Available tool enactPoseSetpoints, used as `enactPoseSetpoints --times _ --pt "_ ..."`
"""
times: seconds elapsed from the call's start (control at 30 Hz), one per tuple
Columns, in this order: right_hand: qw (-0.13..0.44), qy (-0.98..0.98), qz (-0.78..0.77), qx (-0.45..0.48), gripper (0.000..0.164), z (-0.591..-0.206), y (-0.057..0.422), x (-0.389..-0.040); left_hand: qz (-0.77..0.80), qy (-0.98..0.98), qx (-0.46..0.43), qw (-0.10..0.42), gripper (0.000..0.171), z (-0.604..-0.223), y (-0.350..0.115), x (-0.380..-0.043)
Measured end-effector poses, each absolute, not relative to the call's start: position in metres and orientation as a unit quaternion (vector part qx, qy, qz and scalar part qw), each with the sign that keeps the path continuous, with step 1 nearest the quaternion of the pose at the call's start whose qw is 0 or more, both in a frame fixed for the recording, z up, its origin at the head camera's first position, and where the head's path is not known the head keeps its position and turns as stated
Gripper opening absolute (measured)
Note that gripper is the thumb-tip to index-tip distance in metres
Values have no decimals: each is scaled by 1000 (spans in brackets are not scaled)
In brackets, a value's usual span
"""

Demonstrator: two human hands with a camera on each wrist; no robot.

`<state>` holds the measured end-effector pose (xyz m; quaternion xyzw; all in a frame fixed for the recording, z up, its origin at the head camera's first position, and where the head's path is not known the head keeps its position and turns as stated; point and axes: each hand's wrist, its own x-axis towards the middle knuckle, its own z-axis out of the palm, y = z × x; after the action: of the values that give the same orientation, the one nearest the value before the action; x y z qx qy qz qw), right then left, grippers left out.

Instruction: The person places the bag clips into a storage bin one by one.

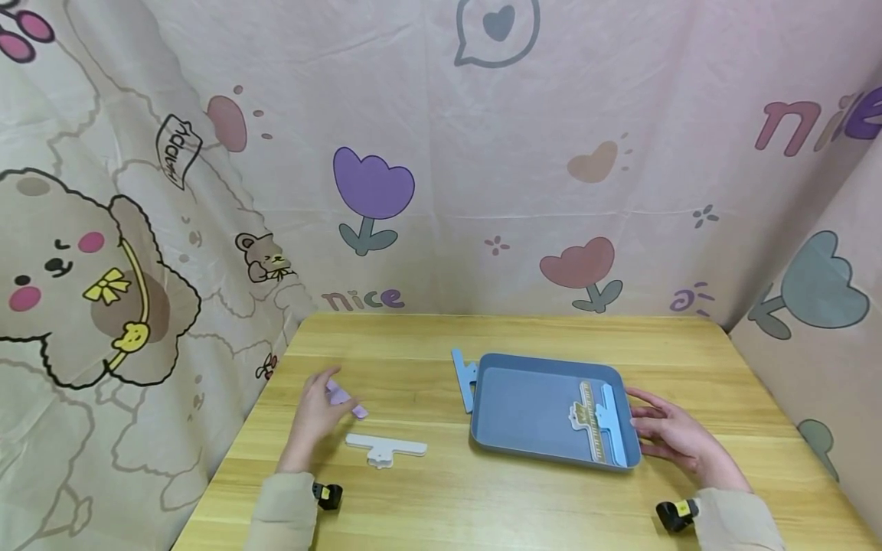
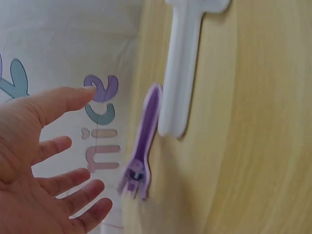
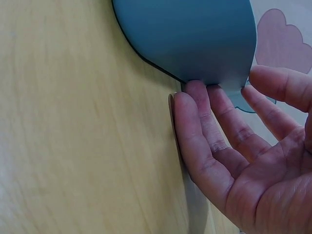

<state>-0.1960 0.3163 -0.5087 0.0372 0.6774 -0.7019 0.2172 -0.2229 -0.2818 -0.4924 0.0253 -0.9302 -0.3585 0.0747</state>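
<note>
Over a purple clip (image 1: 338,392) on the left of the table, my left hand (image 1: 318,409) hovers with fingers spread. In the left wrist view a gap separates that hand (image 2: 53,161) from the purple clip (image 2: 143,141). A white clip (image 1: 386,445) lies just nearer to me. At the right, the fingertips of my right hand (image 1: 675,436) touch the outer wall of a blue-grey tray (image 1: 544,451). The right wrist view shows these fingers extended against the tray's side (image 3: 195,44). Inside the tray lie a light blue clip (image 1: 612,428) and a clear, gold-patterned clip (image 1: 589,421).
Another light blue clip (image 1: 464,381) lies against the tray's left side. The wooden table (image 1: 448,505) ends at printed curtains (image 1: 455,252) at the back and both sides. Each wrist carries a small black camera.
</note>
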Motion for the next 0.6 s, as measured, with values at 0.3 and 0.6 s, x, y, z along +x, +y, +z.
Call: enactPoseSetpoints --times 0.3,0.6 --pt "219 677 -702 32 69 -508 317 -196 -393 -916 59 61 75 -505 -302 -227" --pt "221 675 -703 34 69 -509 317 -197 -402 -911 82 37 71 -509 -309 -226"
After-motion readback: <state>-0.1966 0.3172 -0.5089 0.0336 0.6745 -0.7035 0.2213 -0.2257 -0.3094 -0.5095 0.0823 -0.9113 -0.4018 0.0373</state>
